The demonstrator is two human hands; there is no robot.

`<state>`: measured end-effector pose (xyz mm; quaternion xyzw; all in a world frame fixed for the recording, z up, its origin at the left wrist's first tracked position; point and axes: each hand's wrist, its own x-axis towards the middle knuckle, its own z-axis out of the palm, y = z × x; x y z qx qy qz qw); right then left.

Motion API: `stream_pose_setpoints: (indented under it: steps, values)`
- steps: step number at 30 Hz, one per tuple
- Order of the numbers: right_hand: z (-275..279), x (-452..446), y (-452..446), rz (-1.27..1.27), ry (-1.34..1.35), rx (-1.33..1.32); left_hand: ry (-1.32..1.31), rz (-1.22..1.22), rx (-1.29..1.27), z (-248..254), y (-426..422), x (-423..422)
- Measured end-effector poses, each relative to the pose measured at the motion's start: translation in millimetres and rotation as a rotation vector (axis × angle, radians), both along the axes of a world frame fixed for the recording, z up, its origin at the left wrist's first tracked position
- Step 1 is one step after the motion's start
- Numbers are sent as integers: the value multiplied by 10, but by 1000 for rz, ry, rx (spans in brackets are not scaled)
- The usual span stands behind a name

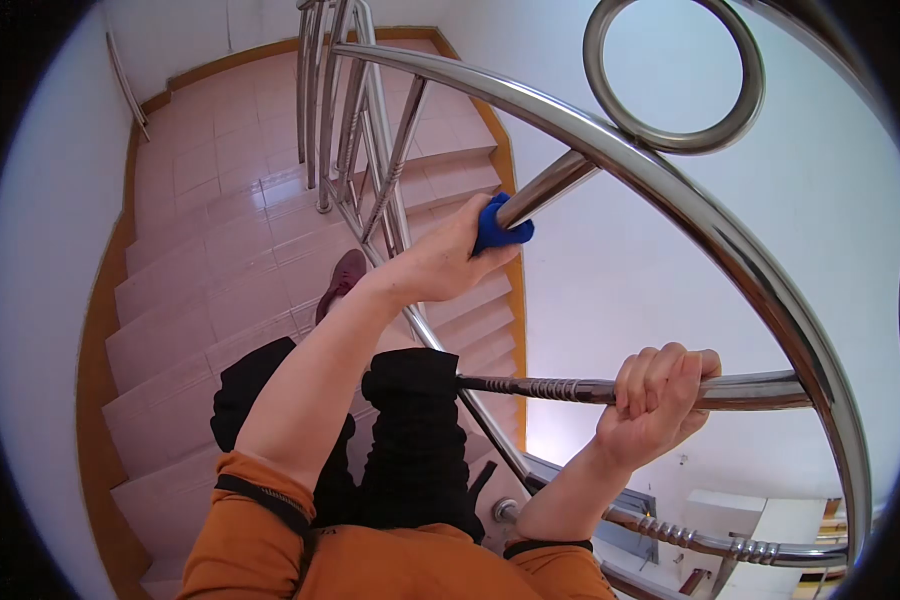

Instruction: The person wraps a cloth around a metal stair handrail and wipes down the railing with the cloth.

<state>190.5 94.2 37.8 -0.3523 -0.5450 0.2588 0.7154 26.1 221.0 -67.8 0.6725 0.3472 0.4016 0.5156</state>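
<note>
My left hand [450, 255] is wrapped round a metal baluster [550, 188] of the stair railing, with a blue cloth [503, 226] pressed between the palm and the bar. Part of the cloth is hidden by my fingers. Lower and to the right, my right hand [655, 405] grips another baluster [760, 391] in a closed fist. A curved, shiny handrail [710, 210] runs over the upper ends of both bars.
Pink tiled stairs [180, 370] with brown edging descend along the left wall. A metal ring [595, 45] sits beyond the handrail. More balusters [400, 150] stand further down. My shoe [342, 280] is on a step beside the railing.
</note>
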Motion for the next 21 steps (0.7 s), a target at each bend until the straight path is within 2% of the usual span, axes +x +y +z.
stream_pose_setpoints:
  steps: [2, 4, 8, 13, 21]
  values:
    - [-10, 1, 2, -1, -6, 1, 6, 39, 49, 97, -24, 23]
    - [-5, 1, -2, -8, -13, 4, -132, 123, 132, 170, -38, 62]
    - [17, -12, -7, 5, -10, -3, -152, 130, 152, 217, -42, 65]
    - [6, -9, 4, -12, -9, -9, 27, 18, 16, 137, -12, -1]
    - [-14, -10, 0, 5, 8, 8, 67, -50, -4, -61, 28, -52]
